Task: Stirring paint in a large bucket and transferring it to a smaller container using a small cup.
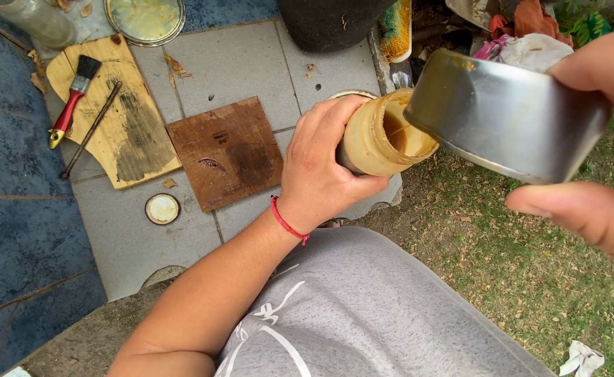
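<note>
I see the left hand (317,164) wrapped around a jar (384,136), fingers curled fully about its body, thumb on the near side. The jar is tipped, its open mouth facing up and to the right; its outside is coated in a pale tan film, and brown liquid sits inside. A red cord bracelet (287,223) circles the left wrist.

The right hand (600,139) grips a round metal tin (506,115), thumb below and fingers over the top at the frame's right edge. The tin is tilted, with its lower rim just over the jar's mouth. A thin brown stream runs from that rim into the jar.

Both are held over the edge where grey paving tiles (244,63) meet the grass (523,272). On the tiles, left of the jar, lies a dark square wooden board (227,153). Further left lies a paler board (111,112) with a dark smear, bearing a red-handled paintbrush (73,98) and a thin stick (90,129). A small round lid (162,209) rests on the tile below the two boards. At top left sits a round metal lid (145,19), smeared yellowish. A grey-clad knee (363,314) fills the bottom centre.
</note>
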